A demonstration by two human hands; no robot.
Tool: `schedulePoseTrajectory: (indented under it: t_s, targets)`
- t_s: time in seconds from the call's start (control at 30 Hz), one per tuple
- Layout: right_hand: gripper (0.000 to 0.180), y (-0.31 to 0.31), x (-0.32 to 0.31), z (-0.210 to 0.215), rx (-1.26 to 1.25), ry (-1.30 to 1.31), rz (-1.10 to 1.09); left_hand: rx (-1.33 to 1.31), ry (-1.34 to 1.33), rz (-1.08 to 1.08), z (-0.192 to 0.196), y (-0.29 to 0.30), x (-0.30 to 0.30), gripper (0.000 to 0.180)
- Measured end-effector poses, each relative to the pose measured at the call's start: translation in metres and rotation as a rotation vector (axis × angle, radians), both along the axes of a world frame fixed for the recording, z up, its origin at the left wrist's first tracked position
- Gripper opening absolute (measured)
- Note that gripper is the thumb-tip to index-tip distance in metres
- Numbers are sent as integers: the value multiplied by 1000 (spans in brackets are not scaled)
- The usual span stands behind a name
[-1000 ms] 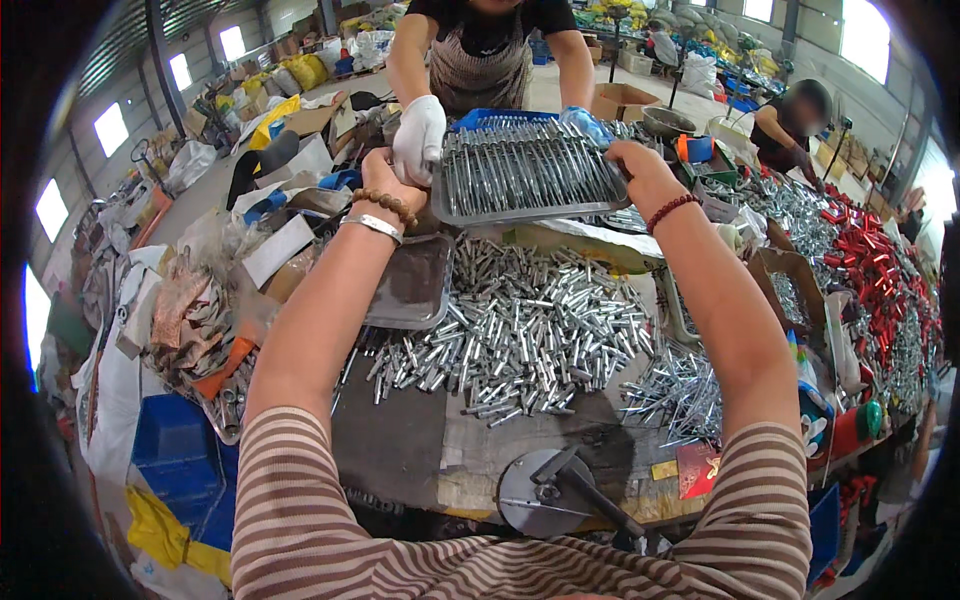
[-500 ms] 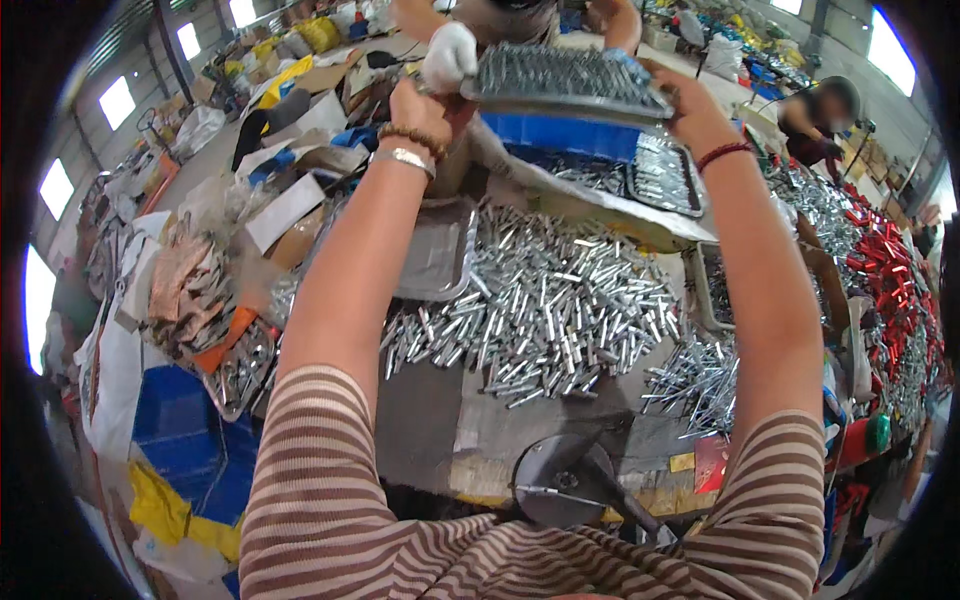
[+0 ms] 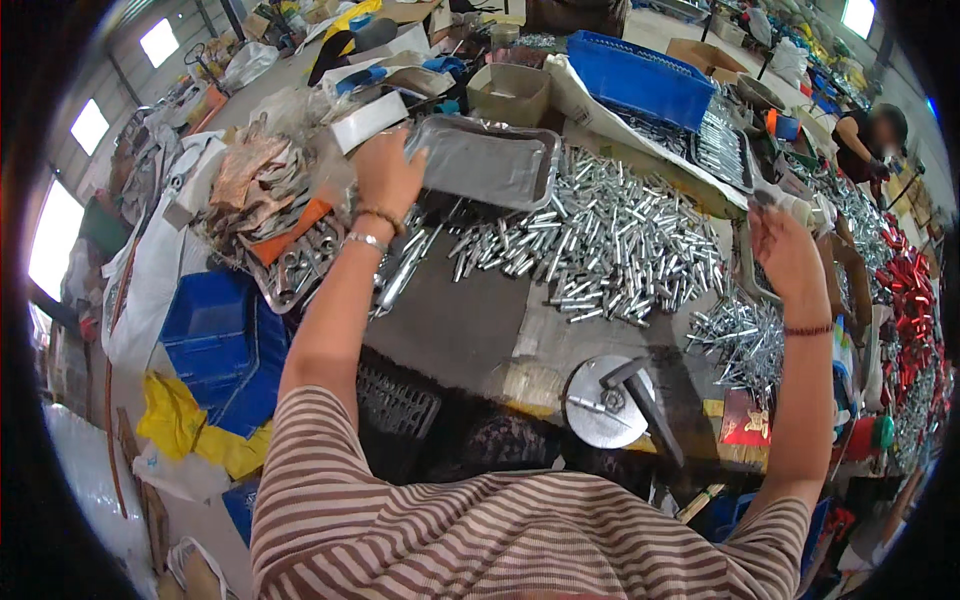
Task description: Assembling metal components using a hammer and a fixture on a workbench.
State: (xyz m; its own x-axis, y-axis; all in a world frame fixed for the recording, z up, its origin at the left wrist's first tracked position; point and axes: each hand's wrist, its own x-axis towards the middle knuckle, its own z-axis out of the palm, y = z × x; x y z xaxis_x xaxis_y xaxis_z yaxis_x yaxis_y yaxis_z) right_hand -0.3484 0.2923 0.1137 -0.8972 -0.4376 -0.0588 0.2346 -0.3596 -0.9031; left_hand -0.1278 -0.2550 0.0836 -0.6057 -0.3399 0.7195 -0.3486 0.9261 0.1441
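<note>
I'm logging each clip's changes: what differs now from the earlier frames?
The left hand and right hand released the grey rectangular tray of shiny rods, now out of view like the co-worker's gloved hands. The left drew back to the left edge of a second grey rectangular tray; the right drew back beside the silver metal cylinder pile. The pile and blue plastic crate stayed.

The fingertips of the bare right hand [image 3: 785, 245] are blurred, and whether they grip anything cannot be determined. The bare left hand [image 3: 388, 175] covers part of the left rim of the shallow grey rectangular tray [image 3: 490, 165], so contact between them cannot be confirmed. The upper edge truncates a dark brown shape [image 3: 575, 16] of undetermined kind, the lower edge truncates the brown-and-cream striped knit shirt [image 3: 500, 530], and the head of the dark-clothed co-worker [image 3: 858, 150] at right is blurred.
</note>
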Motion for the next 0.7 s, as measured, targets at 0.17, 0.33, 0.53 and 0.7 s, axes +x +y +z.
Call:
schedulePoseTrajectory:
  t_s: [0.17,0.33,0.53,0.7]
  targets:
    - [21,-7,122,6,103,-34,-22,1077,60,-324,-32,91,28,41]
    - [25,-26,192,3,94,-152,57,2139,402,-485,-58,125,-6,36]
    - [29,-43,240,-18,95,-167,146,2056,508,-181,-61,91,-39,21]
    - [28,-26,277,-36,114,-177,151,1964,580,-577,-58,101,31,18]
